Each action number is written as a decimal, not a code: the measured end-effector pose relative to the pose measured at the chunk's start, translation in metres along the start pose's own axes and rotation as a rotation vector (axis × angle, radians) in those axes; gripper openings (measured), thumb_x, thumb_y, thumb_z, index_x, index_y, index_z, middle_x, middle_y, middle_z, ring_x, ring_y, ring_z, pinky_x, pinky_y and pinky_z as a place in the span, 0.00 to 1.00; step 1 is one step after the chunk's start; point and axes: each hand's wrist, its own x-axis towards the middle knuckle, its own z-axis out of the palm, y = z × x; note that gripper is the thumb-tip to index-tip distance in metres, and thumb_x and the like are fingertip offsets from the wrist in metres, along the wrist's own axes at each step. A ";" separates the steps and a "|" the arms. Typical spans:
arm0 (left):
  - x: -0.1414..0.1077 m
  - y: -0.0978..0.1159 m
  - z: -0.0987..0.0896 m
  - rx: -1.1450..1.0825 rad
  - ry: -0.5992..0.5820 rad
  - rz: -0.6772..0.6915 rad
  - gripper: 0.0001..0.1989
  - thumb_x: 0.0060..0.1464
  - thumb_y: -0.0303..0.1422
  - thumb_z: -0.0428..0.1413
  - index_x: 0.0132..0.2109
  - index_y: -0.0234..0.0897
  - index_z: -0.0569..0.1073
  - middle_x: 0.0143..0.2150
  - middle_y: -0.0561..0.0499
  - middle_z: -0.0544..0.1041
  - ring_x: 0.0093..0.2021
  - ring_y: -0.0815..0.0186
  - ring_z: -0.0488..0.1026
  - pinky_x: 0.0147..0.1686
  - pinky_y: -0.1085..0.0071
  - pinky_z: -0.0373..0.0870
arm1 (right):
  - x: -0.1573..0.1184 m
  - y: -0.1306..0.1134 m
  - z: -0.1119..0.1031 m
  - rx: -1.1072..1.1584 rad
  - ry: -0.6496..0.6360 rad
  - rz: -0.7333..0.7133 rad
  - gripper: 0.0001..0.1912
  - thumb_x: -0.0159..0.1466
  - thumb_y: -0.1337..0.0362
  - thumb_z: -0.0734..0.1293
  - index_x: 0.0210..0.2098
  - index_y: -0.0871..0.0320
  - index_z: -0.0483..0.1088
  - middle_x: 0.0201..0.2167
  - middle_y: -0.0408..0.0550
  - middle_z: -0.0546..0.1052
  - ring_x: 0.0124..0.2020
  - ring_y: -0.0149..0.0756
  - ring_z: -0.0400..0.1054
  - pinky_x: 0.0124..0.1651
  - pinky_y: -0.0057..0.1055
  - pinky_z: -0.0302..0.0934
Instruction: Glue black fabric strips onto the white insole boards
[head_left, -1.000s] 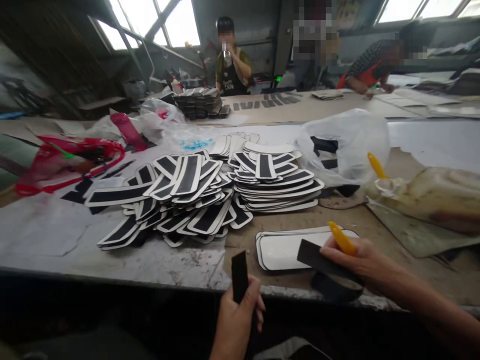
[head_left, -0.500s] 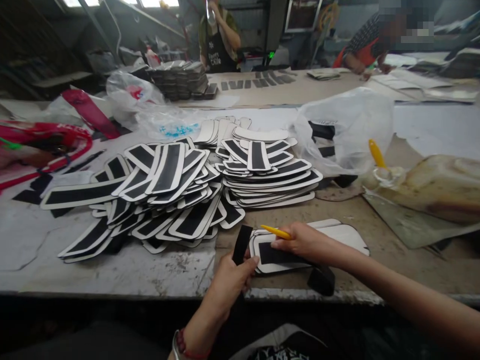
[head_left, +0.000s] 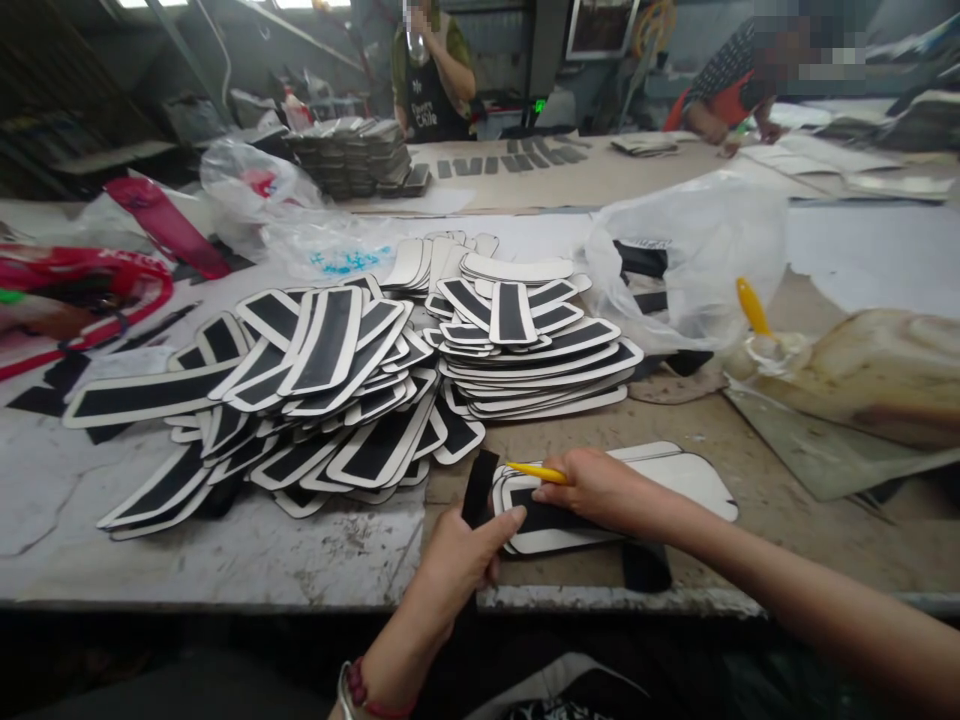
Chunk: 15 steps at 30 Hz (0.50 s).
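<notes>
My right hand (head_left: 592, 485) is closed around a yellow tool (head_left: 536, 472), its fingers pressing on the black strip (head_left: 544, 515) of the top white piece (head_left: 607, 541). My left hand (head_left: 461, 550) grips a dark strip (head_left: 480, 488) that stands up between its fingers, and its thumb touches the left end of that white piece. More white pieces (head_left: 705, 480) lie beneath and stick out to the right. Under my right wrist, another black piece (head_left: 646, 567) hangs at the table edge.
A large pile of white pieces with black strips (head_left: 322, 345) spreads left of centre, beside a neater stack (head_left: 532, 385). Plastic bags (head_left: 690, 240) lie behind. At right sits a wrapped container with a yellow handle (head_left: 752, 307). Two people are across the table.
The view has shifted slightly. My left thumb has moved a little to the right on the white piece, and my right hand has slid slightly left with the yellow tool.
</notes>
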 end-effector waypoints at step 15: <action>0.008 -0.007 0.005 0.135 0.058 0.039 0.15 0.41 0.44 0.56 0.21 0.37 0.66 0.07 0.55 0.64 0.09 0.73 0.55 0.12 0.76 0.48 | -0.087 0.096 -0.033 0.054 0.068 0.144 0.14 0.60 0.54 0.60 0.28 0.58 0.68 0.26 0.45 0.74 0.27 0.35 0.66 0.28 0.27 0.53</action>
